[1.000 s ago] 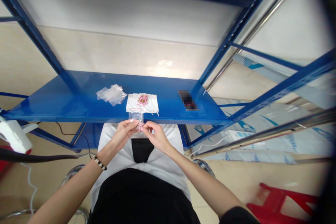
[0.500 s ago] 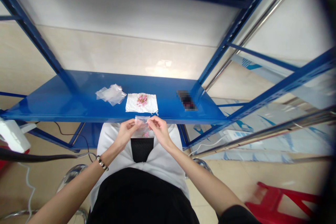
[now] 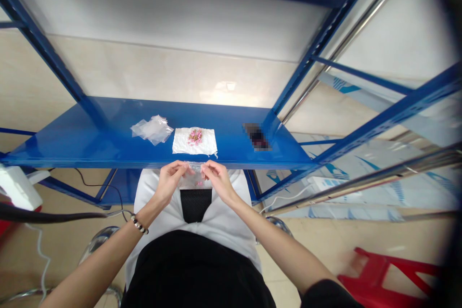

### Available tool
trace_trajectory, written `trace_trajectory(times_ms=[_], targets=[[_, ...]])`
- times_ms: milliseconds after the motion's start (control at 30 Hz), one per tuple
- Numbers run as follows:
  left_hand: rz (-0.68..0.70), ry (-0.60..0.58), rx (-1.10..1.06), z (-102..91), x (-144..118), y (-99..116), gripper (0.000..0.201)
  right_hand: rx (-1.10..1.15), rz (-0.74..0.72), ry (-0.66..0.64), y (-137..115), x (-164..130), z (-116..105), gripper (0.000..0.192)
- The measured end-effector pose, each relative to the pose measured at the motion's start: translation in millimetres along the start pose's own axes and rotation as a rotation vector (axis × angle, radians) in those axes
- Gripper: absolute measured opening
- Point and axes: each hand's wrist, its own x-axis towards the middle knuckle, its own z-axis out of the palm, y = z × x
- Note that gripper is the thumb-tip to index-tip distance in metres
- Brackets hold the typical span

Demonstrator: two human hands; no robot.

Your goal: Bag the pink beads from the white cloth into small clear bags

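Both hands pinch the bag's (image 3: 195, 177) top edge, left hand (image 3: 170, 180) and right hand (image 3: 216, 180) now level; I read it as pressing the mouth closed, beads (image 3: 198, 183) inside.

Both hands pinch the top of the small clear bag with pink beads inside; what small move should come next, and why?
Probably run the fingertips along the top edge to press it shut. The left hand and right hand grip the small clear plastic bag at its upper corners, a few pink beads already sit inside, and more pink beads lie on the white cloth.
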Motion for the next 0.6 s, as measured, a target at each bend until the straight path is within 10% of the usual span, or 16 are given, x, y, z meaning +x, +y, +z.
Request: trace_trajectory(times_ms=[600], targets=[[0.01, -0.082, -0.019, -2.4, -4.9, 6.7, 0.024, -0.046, -0.013, -0.069, -5.0, -5.1, 3.6, 0.031]])
